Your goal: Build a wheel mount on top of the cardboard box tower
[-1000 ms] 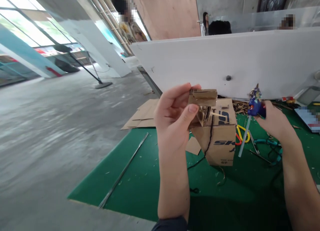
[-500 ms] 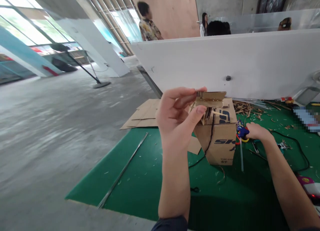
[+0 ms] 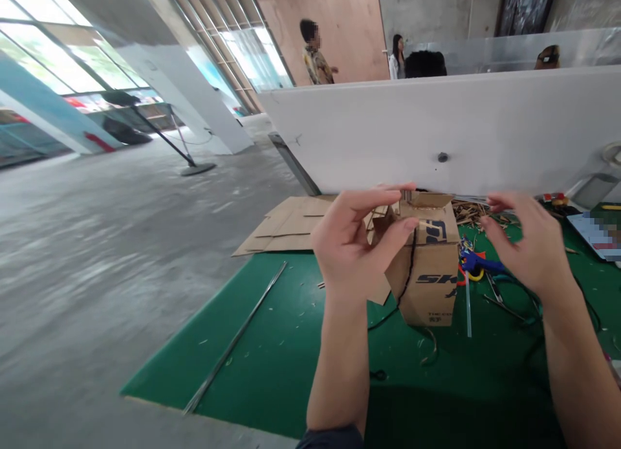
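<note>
My left hand [image 3: 356,242] is raised over the green mat and pinches a small cardboard piece [image 3: 388,217] between thumb and fingers. Just behind it stands a small brown cardboard box [image 3: 429,268] with blue lettering and a black cord hanging down its front. My right hand [image 3: 528,245] hovers to the right of the box with its fingers spread and nothing in it. A blue glue gun [image 3: 473,262] with a clear glue stick lies on the mat between the box and my right hand.
A green mat [image 3: 291,345] covers the table; a thin metal rod [image 3: 235,339] lies near its left edge. Flat cardboard sheets [image 3: 291,222] lie at the back left, wood scraps [image 3: 468,211] and pliers at the back right. A white partition [image 3: 436,125] stands behind; several people are beyond it.
My right hand lowered the blue glue gun onto the mat, let go of it and rose open beside the box. My left hand moved slightly right and lower with the cardboard piece.
</note>
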### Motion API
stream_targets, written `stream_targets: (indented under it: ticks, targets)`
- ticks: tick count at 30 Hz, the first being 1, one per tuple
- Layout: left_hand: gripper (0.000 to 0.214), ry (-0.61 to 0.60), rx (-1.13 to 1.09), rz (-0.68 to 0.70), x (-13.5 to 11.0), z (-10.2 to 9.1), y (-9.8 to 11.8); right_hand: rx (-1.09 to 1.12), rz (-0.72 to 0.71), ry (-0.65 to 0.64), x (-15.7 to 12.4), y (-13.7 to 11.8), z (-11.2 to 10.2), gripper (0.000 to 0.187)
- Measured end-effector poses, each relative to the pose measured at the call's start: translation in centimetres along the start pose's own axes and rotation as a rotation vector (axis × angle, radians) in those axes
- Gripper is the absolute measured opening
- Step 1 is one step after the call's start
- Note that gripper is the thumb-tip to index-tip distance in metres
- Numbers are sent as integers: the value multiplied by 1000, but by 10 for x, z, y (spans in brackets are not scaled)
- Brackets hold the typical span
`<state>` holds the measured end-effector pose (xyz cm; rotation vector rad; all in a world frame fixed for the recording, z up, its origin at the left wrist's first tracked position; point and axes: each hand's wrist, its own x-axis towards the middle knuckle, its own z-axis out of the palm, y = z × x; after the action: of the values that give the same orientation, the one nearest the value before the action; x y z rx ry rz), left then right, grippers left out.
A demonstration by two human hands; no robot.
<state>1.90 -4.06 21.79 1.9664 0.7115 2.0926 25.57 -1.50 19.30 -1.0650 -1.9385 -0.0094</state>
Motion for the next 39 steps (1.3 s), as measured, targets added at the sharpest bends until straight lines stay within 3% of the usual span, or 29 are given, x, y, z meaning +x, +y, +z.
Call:
stream_targets:
  ticks: [2,5,8,10,15,24,39]
  targets:
    - [33,5,35,80,0,1,-1,209,-119,215,-2,-28,-10,38]
    - [43,-78,77,193,2,-1,-2,323,-211,298,-5,-51,-14,51]
    - [41,-190,97,188,7,-5,0,309,-271,276,-4,-53,-11,56]
    - [36,-197,113,191,10,-6,5,258,-300,220,-3,-50,-10,61]
    - [20,-219,388,444,11,-2,23,185,-383,151,-1,-46,-8,69]
    - [16,-354,489,412,6,-1,35,328,-366,139,-2,-43,-3,60]
    - [25,-372,552,360,1,6,31,87,-388,208,-1,-48,-9,41]
